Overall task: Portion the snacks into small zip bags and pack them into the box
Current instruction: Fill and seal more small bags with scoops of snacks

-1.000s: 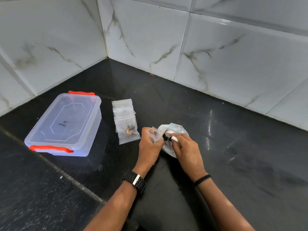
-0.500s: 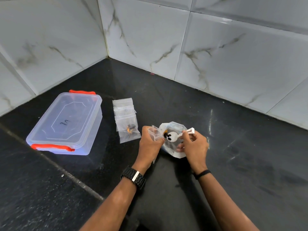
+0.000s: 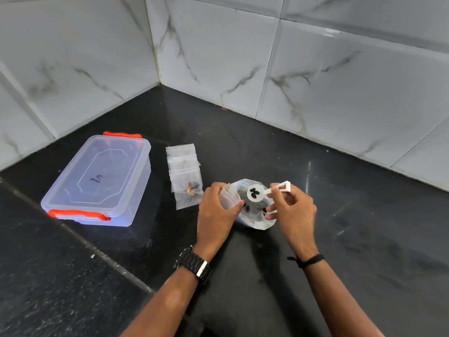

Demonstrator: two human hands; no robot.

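My left hand [image 3: 215,210] pinches a small clear zip bag [image 3: 229,197] by its mouth. My right hand [image 3: 295,210] grips the handle of a white scoop [image 3: 256,192] with a few dark snack pieces in its round bowl. The scoop hovers over a larger open plastic bag of snacks [image 3: 257,215] lying on the black counter, just right of the small bag. Left of my hands lies a row of overlapping small zip bags [image 3: 185,175]; the nearest holds dark and orange pieces. A clear plastic box [image 3: 99,180] with red clips sits at the left, lid on.
Black stone counter [image 3: 364,251] in a corner of white marble-tiled walls [image 3: 315,81]. A seam in the counter runs diagonally at the lower left. I wear a black watch on the left wrist and a black band on the right.
My right hand drew the scoop up out of the large bag and turned it, so its bowl with dark pieces now faces up beside the small bag. The left hand stayed put.
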